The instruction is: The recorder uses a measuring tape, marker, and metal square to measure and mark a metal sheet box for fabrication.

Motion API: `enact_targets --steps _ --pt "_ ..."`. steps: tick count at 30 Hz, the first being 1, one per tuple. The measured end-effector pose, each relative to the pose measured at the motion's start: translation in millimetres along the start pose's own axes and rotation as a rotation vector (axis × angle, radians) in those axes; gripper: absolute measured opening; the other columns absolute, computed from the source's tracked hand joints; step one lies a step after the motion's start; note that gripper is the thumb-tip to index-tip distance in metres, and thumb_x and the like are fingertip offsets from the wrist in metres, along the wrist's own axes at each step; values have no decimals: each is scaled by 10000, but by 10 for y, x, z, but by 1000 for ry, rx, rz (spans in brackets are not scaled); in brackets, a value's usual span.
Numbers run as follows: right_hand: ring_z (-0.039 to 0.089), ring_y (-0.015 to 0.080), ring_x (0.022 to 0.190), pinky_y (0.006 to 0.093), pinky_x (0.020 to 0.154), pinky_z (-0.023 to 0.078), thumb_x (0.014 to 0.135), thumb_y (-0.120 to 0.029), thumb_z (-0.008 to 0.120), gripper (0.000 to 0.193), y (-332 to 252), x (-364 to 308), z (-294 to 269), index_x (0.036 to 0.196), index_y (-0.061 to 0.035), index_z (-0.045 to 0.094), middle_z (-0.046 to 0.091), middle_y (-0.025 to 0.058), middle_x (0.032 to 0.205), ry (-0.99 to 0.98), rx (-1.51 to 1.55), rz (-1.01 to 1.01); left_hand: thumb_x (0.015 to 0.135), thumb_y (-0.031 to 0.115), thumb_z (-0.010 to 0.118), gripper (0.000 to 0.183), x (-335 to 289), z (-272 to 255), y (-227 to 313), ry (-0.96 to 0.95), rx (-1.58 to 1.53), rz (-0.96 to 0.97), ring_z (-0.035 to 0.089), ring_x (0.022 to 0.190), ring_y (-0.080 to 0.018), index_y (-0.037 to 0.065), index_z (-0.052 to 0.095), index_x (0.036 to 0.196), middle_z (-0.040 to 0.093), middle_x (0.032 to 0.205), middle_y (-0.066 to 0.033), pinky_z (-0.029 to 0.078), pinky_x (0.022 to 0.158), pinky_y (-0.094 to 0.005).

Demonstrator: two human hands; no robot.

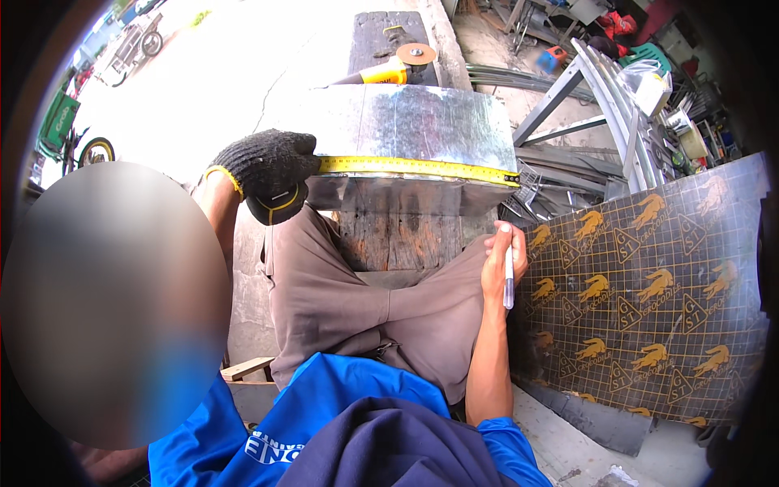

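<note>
My left hand (264, 166), in a dark knit glove with a yellow cuff edge, is closed on a tape measure (278, 207) at the near left corner of a shiny sheet-metal box (414, 122). The yellow blade (418, 167) runs out to the right along the box's near top edge and ends about at its right corner. Bare and lower down, my right hand (501, 247) is beside my right knee, apart from the box. Between its closed fingers is a marker pen (509, 284), pointing down toward my forearm.
Behind the box, an angle grinder (385, 75) with a brown disc lies on a dark wooden plank (365, 36). Beneath the box is a weathered wooden bench (389, 239). A patterned dark sheet (641, 292) leans at right; a metal frame (621, 114) stands beyond. A blurred patch covers the left.
</note>
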State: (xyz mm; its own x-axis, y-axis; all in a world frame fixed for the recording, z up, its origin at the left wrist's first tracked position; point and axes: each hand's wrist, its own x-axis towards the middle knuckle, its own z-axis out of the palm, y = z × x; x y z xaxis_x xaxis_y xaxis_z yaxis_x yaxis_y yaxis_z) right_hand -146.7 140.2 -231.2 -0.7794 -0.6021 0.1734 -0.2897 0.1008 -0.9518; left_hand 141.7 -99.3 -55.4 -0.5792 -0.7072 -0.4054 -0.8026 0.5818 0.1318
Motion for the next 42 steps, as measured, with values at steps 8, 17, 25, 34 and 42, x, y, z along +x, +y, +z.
enact_targets --steps 8,17,25,34,42 --pt "656 168 648 318 611 491 1072 -295 546 323 44 37 49 1049 -23 719 663 81 697 5 -27 -72 986 416 559 338 184 1 -251 44 187 146 694 888 -378 99 671 1022 709 956 -193 524 768 -456" --pt "546 85 627 261 596 440 1078 -374 534 382 54 70 45 1113 -33 702 618 19 714 -12 -23 -62 956 218 602 218 554 -107 -376 171 276 507 679 894 -318 98 703 1108 654 953 -147 557 806 -424" --pt "595 114 659 295 621 460 1065 -403 544 384 -59 64 63 1100 -65 722 655 43 727 -3 -36 -25 950 193 595 250 912 -279 -370 66 182 118 681 994 -344 127 692 1171 674 1045 -146 559 872 -424" --pt "644 150 679 319 645 489 1058 -405 549 370 -82 73 84 1099 -83 728 683 58 741 -19 -34 -32 1003 419 515 406 936 -416 -358 92 138 100 688 953 -330 72 703 1102 719 1039 -169 517 890 -431" --pt "643 152 675 323 640 489 1056 -409 553 377 -36 103 89 1095 -77 726 687 67 744 -18 -45 -33 1032 356 492 338 1109 -402 -332 128 240 37 678 1026 -337 122 701 1157 701 1078 -147 530 897 -436"
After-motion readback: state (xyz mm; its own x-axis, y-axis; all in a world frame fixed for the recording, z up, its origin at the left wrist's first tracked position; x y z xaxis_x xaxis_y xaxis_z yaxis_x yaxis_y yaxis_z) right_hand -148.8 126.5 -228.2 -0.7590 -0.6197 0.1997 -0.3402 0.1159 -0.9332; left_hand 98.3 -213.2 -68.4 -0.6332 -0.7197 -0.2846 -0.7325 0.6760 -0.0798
